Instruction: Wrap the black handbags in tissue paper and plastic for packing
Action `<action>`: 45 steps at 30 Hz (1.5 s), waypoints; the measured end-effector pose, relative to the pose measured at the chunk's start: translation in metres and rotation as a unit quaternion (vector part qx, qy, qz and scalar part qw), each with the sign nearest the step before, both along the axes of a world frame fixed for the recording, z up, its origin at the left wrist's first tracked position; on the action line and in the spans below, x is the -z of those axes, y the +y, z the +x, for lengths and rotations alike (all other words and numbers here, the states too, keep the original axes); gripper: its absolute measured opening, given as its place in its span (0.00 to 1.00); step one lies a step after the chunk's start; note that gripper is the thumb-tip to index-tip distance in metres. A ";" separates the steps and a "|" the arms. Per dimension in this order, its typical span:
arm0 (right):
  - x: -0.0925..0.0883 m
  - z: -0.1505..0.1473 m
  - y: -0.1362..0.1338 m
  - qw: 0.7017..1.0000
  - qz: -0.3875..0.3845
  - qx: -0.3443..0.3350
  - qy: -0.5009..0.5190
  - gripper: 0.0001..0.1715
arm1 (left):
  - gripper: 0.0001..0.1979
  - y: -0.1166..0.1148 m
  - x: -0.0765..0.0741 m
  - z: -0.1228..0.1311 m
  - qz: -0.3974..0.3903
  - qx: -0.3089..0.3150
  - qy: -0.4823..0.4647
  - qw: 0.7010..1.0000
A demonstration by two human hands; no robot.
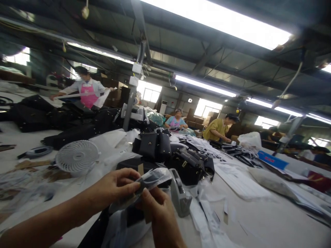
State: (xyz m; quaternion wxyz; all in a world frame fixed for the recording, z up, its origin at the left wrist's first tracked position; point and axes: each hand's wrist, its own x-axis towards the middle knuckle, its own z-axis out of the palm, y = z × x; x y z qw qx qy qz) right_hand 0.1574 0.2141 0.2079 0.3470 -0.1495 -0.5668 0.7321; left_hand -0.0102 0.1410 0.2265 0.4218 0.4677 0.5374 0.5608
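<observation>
My left hand (120, 186) pinches a dark strap (156, 176) wrapped in thin, clear plastic; it looks like a bag strap. From the lower right, my right hand (161, 210) grips the same wrapped strap, thumb on top. A small brown cardboard piece (140, 169) sticks up by the left fingertips. Beneath my hands lies a black item partly covered by white wrapping (124, 224), its shape mostly hidden. Just right of the strap stands a grey tape dispenser (180, 196). Black handbags (152, 146) with gold-coloured fittings are piled beyond.
A white round fan (77, 156) stands left on the cluttered table (248, 220). More black bags (31, 115) heap at the far left. A metal post (128, 112) rises behind. White sheets (243, 181) and a blue bin (272, 159) lie right. Several people work farther back.
</observation>
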 end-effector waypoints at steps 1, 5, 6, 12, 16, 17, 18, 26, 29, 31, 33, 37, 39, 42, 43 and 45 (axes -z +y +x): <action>0.002 -0.001 0.001 1.000 0.003 0.007 -0.011 0.29 | 0.23 0.001 0.002 0.000 0.008 -0.002 -0.001 1.000; 0.003 -0.005 0.005 1.000 0.021 0.007 -0.020 0.28 | 0.29 0.006 0.011 -0.001 0.044 -0.042 -0.027 0.998; 0.002 -0.005 0.006 1.000 0.021 -0.001 -0.016 0.27 | 0.33 0.006 0.013 0.000 0.041 -0.051 -0.040 0.997; -0.006 -0.001 0.009 0.999 0.003 -0.045 -0.009 0.27 | 0.53 0.003 0.018 0.011 0.055 -0.086 -0.098 0.990; -0.001 0.001 0.007 0.999 -0.030 -0.019 0.014 0.31 | 0.34 0.000 0.014 0.015 0.045 -0.046 -0.064 0.996; 0.000 0.001 0.006 0.999 -0.034 -0.007 0.019 0.32 | 0.28 0.000 0.013 0.016 0.039 -0.033 -0.054 0.997; 0.000 0.001 0.004 0.999 -0.034 0.004 0.021 0.33 | 0.24 -0.001 0.012 0.016 0.036 -0.024 -0.049 0.998; 0.003 0.000 -0.003 0.997 -0.016 0.077 0.028 0.28 | 0.28 0.001 0.017 0.019 0.048 -0.082 -0.080 0.992; 0.009 0.008 -0.005 0.994 -0.076 0.063 0.051 0.26 | 0.32 0.002 0.019 0.018 0.040 -0.116 -0.081 0.989; 0.013 0.013 -0.008 0.982 -0.164 0.047 0.078 0.25 | 0.33 0.001 0.019 0.017 0.040 -0.132 -0.073 0.988; 0.018 0.016 -0.010 0.967 -0.233 0.042 0.095 0.22 | 0.33 0.000 0.018 0.017 0.044 -0.137 -0.072 0.987; 0.030 0.008 -0.013 0.966 -0.237 0.039 0.091 0.23 | 0.31 -0.005 0.015 0.022 0.043 -0.125 -0.075 0.988; 0.035 0.000 -0.014 0.975 -0.199 0.042 0.091 0.26 | 0.29 -0.008 0.013 0.025 0.038 -0.122 -0.061 0.990; 0.041 -0.008 -0.017 0.982 -0.142 0.074 0.105 0.29 | 0.26 -0.012 0.011 0.027 0.038 -0.112 -0.023 0.993; 0.042 -0.010 -0.019 0.981 -0.129 0.087 0.114 0.29 | 0.24 -0.013 0.012 0.027 0.042 -0.101 -0.005 0.994; 0.043 -0.011 -0.023 0.980 -0.109 0.114 0.125 0.30 | 0.19 -0.015 0.012 0.028 0.051 -0.083 0.035 0.995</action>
